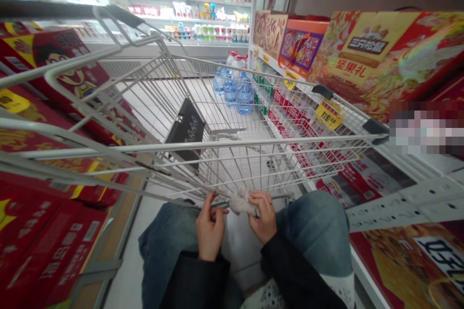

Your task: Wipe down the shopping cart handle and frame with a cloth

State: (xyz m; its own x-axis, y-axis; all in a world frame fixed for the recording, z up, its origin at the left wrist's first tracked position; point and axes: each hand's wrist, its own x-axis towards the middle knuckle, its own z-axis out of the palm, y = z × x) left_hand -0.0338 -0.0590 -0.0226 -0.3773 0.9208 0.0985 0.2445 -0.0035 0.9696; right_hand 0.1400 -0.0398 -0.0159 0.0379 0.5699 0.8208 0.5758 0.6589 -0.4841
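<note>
Greyish, crumpled cloth [242, 201] sits pinched in the right hand [262, 216] against the wire cart [232, 143]; the left hand [211, 227] holds nothing visible, palm inward, fingers loosely curled, forefinger raised.

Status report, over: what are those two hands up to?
Right hand holding crumpled pale wad. Left hand alongside, nothing visibly held. Wire cart close ahead.

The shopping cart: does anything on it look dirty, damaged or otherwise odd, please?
Yes: a brown streak, perhaps rust or dirt, stands out on the pale metal of the cart, to the left of the left hand.
</note>
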